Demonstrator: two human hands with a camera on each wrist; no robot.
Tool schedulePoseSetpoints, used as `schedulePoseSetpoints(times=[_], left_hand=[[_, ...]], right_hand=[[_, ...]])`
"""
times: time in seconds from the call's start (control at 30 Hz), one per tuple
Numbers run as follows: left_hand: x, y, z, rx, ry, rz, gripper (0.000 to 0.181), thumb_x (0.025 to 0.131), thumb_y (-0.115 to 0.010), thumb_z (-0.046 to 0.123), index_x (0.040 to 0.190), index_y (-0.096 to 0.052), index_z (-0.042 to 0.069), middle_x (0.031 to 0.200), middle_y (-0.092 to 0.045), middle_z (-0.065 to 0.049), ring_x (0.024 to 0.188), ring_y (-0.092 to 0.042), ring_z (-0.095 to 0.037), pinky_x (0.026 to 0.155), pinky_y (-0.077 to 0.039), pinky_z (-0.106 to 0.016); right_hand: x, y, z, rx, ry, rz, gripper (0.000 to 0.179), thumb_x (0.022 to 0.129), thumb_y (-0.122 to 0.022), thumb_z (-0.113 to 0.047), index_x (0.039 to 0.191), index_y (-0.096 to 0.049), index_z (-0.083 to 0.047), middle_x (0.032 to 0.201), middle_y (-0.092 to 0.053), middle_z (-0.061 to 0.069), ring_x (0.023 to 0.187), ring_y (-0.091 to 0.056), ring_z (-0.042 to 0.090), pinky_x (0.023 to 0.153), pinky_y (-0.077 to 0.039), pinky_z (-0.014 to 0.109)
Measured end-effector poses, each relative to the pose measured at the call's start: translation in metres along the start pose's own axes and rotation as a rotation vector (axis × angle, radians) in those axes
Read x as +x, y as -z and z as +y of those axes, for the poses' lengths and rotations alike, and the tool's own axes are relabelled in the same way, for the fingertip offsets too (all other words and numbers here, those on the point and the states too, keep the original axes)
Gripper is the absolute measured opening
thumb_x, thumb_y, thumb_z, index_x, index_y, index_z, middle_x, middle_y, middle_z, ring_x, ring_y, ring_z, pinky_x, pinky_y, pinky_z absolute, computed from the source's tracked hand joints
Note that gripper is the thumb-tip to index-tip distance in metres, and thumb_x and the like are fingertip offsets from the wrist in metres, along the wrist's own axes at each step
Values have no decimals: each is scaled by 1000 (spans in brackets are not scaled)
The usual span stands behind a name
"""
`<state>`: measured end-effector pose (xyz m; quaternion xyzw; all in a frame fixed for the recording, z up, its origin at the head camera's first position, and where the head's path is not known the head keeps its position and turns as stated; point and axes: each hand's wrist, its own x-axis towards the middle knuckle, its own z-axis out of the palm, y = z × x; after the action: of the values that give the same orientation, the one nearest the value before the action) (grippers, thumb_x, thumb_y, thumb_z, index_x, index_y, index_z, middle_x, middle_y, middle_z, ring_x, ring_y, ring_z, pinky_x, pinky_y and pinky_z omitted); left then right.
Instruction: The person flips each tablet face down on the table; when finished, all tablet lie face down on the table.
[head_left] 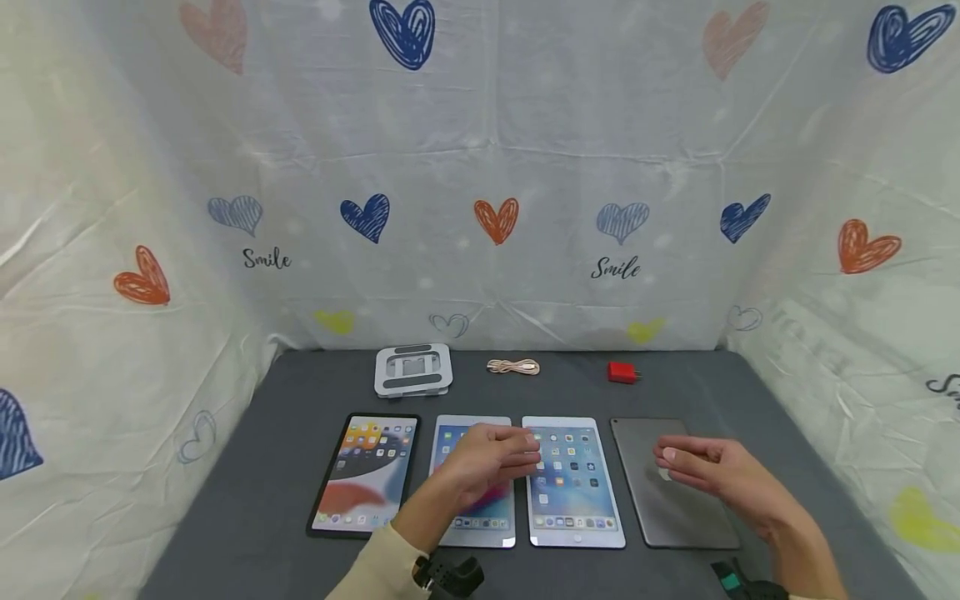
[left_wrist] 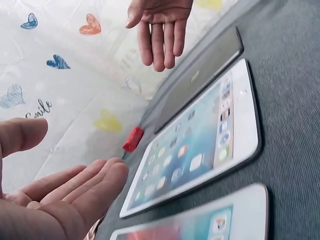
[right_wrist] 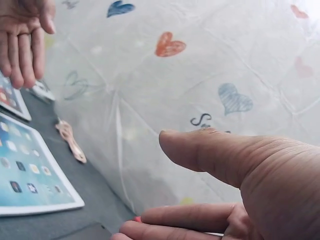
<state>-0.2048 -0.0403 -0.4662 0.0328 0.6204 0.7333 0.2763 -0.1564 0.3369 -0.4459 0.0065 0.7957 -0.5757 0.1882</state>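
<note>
while the left hand (head_left: 487,457) hovered straight-fingered above lower-centre white tablets (head_left: 573,483), the right hand (head_left: 723,471) likewise hung over a lower-right grey tablet (head_left: 667,508).

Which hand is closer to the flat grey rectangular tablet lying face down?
Right: the right hand hovers above the grey tablet. The left hand is to its left, above a white-framed rectangular tablet with a lit screen.

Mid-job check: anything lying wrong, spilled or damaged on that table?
One oddity: the grey tablet, nearest the right hand, lies back up, while the black-framed tablet and two white tablets lie screen up and lit. No spill or damage shows, though the grey one's screen is hidden.
</note>
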Motion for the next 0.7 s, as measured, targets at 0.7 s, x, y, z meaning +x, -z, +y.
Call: schedulePoseSetpoints(times=[0.7], left_hand=[[-2,9,-20,76,109,74,39,104,-74,14,134,-70,-11,130,-74,-21,114,-78,-29,100,-67,-44]], right_hand=[[34,-65,1,-60,-96,80,65,108,-72,-33,151,-56,13,152,-63,28,132,-68,28,112,-60,51]])
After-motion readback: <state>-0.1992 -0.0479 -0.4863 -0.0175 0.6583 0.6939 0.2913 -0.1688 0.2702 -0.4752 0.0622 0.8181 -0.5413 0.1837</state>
